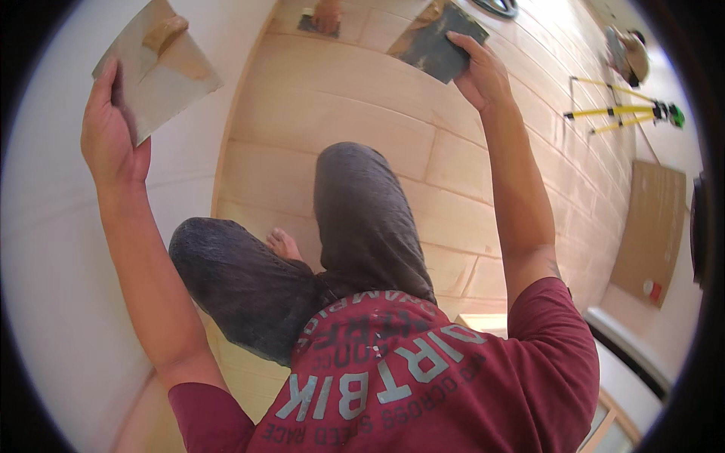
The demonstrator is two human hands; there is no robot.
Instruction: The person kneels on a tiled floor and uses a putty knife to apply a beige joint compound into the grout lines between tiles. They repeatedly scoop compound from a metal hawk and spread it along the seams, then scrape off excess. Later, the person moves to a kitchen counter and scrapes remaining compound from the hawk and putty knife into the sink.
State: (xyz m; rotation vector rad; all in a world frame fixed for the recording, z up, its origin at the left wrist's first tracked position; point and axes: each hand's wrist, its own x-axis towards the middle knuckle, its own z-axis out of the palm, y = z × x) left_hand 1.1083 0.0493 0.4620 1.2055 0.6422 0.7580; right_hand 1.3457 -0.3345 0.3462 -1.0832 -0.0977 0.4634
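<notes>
My left hand (115, 136) grips a thin pale grey plate (170, 94) by its near left edge. A lump of tan paste (162, 38) sits on the plate's far part. Over the floor at the upper right, my right hand (483, 75) is closed on a dark grey flat scraper (438, 49), thumb on top. Tan paste smears its surface and far corner. The two tools are held apart, the plate in front of the white wall (68, 219). Whether the scraper touches the floor, I cannot tell.
Tan floor planks (340, 98) with filled-looking seams run ahead. Another person's hand (328, 15) works with a dark scraper (308, 24) at the top. A yellow tripod (615, 111) with a green device stands right, near another person (630, 57). A brown board (651, 226) lies beyond.
</notes>
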